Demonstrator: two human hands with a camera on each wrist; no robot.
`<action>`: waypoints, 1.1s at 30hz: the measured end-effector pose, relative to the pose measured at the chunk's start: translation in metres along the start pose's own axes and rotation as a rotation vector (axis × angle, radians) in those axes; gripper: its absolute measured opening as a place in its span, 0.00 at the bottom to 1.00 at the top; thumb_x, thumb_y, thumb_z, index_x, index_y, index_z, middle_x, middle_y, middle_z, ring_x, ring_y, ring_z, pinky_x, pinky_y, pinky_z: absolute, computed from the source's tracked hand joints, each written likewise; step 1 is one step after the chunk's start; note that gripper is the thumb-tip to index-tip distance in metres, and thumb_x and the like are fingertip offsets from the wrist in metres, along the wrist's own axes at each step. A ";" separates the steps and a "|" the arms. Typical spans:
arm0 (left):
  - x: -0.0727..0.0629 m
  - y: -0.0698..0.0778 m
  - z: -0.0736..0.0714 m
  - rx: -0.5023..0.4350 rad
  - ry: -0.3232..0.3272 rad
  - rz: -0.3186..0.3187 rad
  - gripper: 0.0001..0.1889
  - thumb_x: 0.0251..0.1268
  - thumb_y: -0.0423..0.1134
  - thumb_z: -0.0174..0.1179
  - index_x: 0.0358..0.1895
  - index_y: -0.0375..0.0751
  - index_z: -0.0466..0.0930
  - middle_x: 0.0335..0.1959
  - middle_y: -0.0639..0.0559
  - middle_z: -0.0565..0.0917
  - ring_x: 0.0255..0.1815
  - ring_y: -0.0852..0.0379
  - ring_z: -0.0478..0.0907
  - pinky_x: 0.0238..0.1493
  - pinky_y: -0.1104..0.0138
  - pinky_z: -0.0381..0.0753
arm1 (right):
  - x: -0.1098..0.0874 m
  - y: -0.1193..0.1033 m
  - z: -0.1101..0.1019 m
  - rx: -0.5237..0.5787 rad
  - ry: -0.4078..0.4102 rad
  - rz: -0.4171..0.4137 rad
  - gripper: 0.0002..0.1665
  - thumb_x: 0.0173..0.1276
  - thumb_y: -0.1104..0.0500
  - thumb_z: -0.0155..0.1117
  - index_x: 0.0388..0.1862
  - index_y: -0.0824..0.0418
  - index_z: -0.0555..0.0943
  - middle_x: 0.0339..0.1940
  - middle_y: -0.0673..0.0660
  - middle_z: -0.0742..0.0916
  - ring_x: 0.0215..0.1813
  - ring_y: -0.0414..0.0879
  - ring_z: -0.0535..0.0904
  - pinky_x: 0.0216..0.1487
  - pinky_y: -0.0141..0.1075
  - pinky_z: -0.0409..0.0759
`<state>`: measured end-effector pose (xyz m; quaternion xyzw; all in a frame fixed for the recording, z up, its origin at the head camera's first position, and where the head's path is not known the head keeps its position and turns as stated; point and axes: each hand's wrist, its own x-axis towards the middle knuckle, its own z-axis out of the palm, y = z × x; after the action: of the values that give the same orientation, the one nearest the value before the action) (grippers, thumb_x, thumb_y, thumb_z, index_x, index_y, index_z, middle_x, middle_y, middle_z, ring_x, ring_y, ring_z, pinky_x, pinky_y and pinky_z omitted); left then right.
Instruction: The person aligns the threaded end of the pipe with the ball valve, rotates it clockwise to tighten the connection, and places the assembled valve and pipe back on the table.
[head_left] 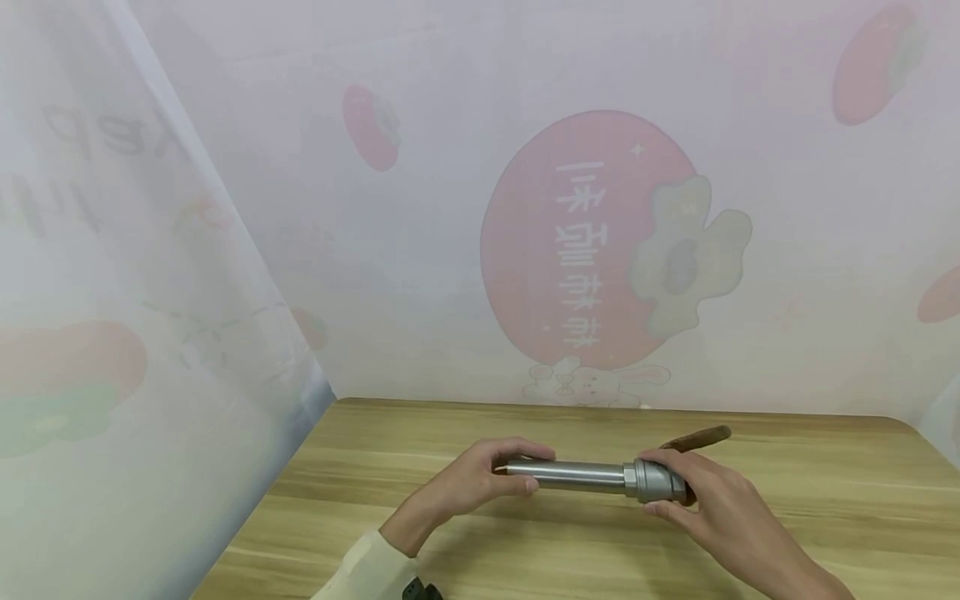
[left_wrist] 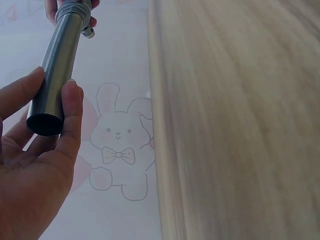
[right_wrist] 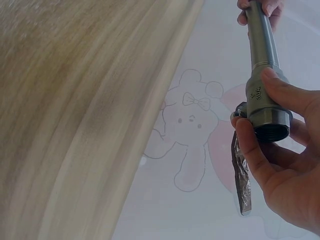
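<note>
A smooth metal pipe [head_left: 581, 476] runs sideways over the table and joins a grey ball valve [head_left: 658, 482] at its right end. My left hand [head_left: 471, 481] grips the pipe near its free end, thumb on one side and fingers on the other. The valve body is held by my right hand [head_left: 723, 504], whose thumb and fingers close around it. A lever handle [head_left: 701, 437] points away from the valve, brown in the head view and crinkled and shiny in the right wrist view. That view also shows the valve's open round mouth [right_wrist: 272, 132].
Below the hands lies a wood-grain table [head_left: 337, 500] with rounded far corners. A pale printed curtain [head_left: 420, 275] with fruit and rabbit drawings hangs behind it, and another curtain [head_left: 150, 275] slants along the left side. A light sleeve [head_left: 371, 571] covers my left forearm.
</note>
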<state>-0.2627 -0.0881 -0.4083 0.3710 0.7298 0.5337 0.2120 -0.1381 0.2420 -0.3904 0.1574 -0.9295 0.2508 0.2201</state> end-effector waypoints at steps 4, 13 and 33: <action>0.000 0.002 -0.002 0.042 0.002 -0.011 0.22 0.79 0.39 0.67 0.72 0.45 0.82 0.64 0.46 0.86 0.56 0.59 0.83 0.58 0.69 0.84 | 0.000 0.000 0.000 -0.002 0.007 -0.001 0.30 0.59 0.50 0.87 0.60 0.47 0.86 0.48 0.41 0.90 0.41 0.28 0.78 0.36 0.30 0.82; 0.000 0.004 -0.004 0.062 -0.043 -0.009 0.22 0.81 0.39 0.65 0.73 0.41 0.81 0.62 0.44 0.87 0.54 0.57 0.84 0.57 0.67 0.86 | 0.001 -0.001 -0.002 0.006 -0.008 0.010 0.31 0.59 0.53 0.88 0.61 0.47 0.86 0.51 0.43 0.91 0.42 0.29 0.80 0.37 0.31 0.84; -0.003 0.004 -0.003 -0.022 -0.059 -0.028 0.21 0.86 0.39 0.59 0.75 0.42 0.80 0.60 0.41 0.87 0.57 0.36 0.86 0.57 0.39 0.88 | 0.000 -0.003 0.000 0.011 -0.038 0.052 0.30 0.60 0.50 0.87 0.61 0.47 0.86 0.52 0.43 0.91 0.43 0.31 0.82 0.38 0.30 0.83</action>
<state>-0.2619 -0.0919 -0.4042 0.3740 0.7224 0.5275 0.2450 -0.1370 0.2398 -0.3895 0.1392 -0.9358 0.2587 0.1948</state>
